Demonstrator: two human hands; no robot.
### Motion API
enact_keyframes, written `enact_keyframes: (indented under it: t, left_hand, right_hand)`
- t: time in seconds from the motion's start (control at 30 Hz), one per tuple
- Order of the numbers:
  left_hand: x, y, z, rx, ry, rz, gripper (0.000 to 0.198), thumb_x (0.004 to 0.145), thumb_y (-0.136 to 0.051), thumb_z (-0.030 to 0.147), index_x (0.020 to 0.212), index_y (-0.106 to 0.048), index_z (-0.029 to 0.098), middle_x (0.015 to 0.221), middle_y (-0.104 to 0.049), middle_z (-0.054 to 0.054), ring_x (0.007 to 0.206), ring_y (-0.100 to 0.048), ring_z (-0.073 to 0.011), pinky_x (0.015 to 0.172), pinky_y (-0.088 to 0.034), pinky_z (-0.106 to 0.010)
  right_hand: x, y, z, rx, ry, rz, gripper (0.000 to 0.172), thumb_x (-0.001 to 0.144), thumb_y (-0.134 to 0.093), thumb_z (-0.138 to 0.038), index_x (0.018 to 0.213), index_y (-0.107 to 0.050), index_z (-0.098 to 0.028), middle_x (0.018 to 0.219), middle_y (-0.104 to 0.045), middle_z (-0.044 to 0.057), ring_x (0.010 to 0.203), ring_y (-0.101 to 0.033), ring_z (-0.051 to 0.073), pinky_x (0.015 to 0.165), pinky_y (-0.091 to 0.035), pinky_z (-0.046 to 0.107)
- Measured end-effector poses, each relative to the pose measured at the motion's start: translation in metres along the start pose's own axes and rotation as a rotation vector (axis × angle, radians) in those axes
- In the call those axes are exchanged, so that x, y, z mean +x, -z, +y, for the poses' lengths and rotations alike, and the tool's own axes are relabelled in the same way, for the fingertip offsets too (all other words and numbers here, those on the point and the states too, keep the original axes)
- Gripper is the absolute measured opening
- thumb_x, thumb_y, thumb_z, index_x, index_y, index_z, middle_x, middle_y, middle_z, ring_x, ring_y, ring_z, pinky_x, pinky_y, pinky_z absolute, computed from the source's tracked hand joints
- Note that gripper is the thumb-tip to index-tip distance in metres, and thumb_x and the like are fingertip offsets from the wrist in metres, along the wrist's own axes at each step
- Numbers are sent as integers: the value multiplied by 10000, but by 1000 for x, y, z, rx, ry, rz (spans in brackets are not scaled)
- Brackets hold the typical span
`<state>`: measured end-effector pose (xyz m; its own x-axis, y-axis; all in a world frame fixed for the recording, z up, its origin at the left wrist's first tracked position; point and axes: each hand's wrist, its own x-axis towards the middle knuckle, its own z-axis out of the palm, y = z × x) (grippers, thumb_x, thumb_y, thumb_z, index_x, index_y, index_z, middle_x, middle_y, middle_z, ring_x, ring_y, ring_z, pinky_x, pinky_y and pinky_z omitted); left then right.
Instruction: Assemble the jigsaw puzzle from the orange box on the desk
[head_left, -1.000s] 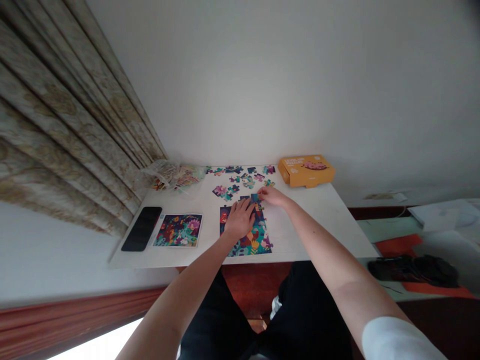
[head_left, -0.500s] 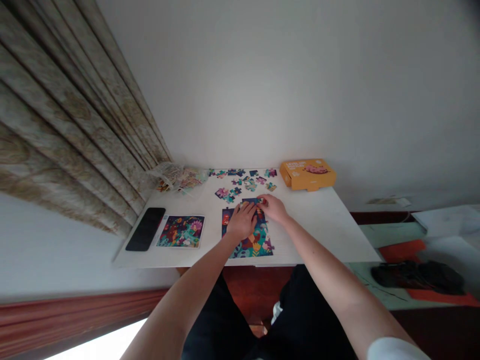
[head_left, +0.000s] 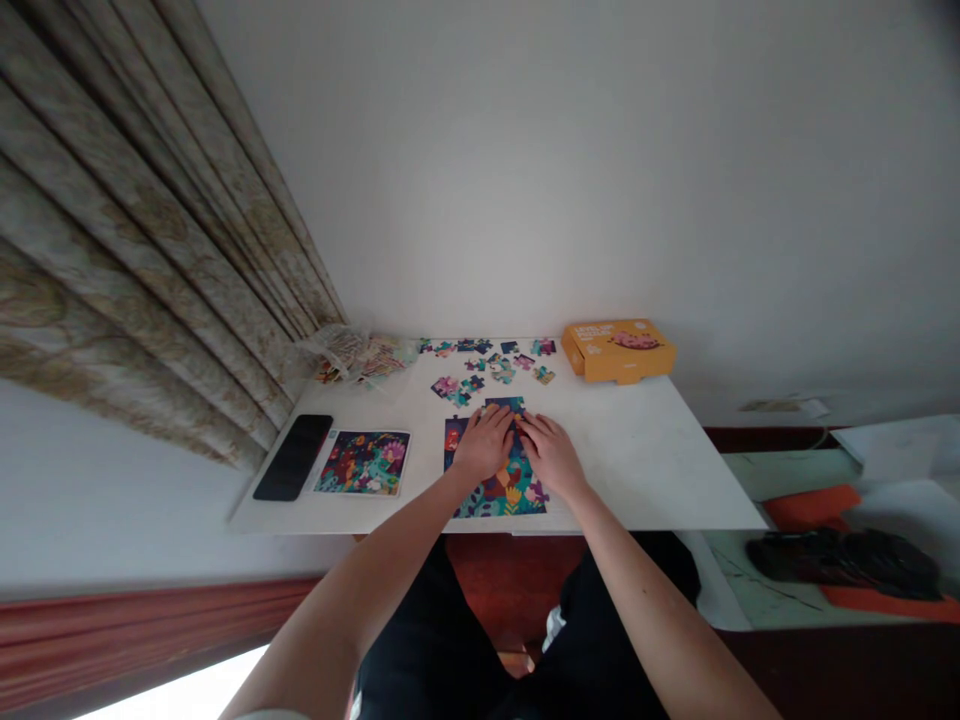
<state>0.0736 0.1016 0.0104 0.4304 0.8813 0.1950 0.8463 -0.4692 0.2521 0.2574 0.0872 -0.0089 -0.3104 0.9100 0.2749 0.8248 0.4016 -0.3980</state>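
Jigsaw puzzle [head_left: 510, 497] lies partly assembled on the white counter [head_left: 637, 480], directly in front of the person. Left hand [head_left: 484, 445] and right hand [head_left: 551, 455] both rest on its upper part, side by side and nearly touching. Fingers [head_left: 529, 428] of the right hand lie extended and flat, as do those of the left; neither set is closed on any visible piece, though a piece hidden beneath the palms cannot be ruled out. Flat contact suggests pressing seated pieces down rather than carrying one. Loose puzzle pieces [head_left: 487, 365] are spread just beyond the assembled section, within easy reach, some joined in small clusters. Picture card [head_left: 362, 463] lies left of the puzzle; its similar colours suggest a reference kept in view. Smartphone [head_left: 292, 457] sits just beside the card, its surface dark. Orange cardboard box [head_left: 618, 351] stands toward the far right corner; clear plastic bag [head_left: 352, 355] lies at the far left.
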Motion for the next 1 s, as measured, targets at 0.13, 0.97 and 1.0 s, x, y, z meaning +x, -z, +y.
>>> enact_keyframes:
  t: [0.13,0.97,1.0]
  left_hand:
    - [2,0,-1,16,-21,1,432,1053,-415,272,1451,-579,230,1529,-588,-83,1458,-485,-274,1227,-352,-532]
    - [-4,6,-4,39,-57,-31,455,1050,-408,273,1474,-558,207,1545,-571,-96,1472,-470,-271,1237,-333,-507]
    - [-4,6,-4,43,-55,-34,457,1052,-403,273,1476,-556,202,1547,-569,-98,1473,-468,-274,1237,-332,-509]
  right_hand:
    - [2,3,-2,-23,-24,-26,476,1046,-403,-287,1477,-600,-239,1492,-619,91,1362,-527,308,1153,-411,511]
    - [4,9,-10,-18,-20,-80,473,1029,-485,-363,1478,-588,-254,1554,-562,72,1466,-467,321,1230,-290,564]
    - [4,9,-10,-20,-20,-80,474,1030,-483,-362,1480,-586,-256,1557,-559,72,1467,-467,319,1231,-288,565]
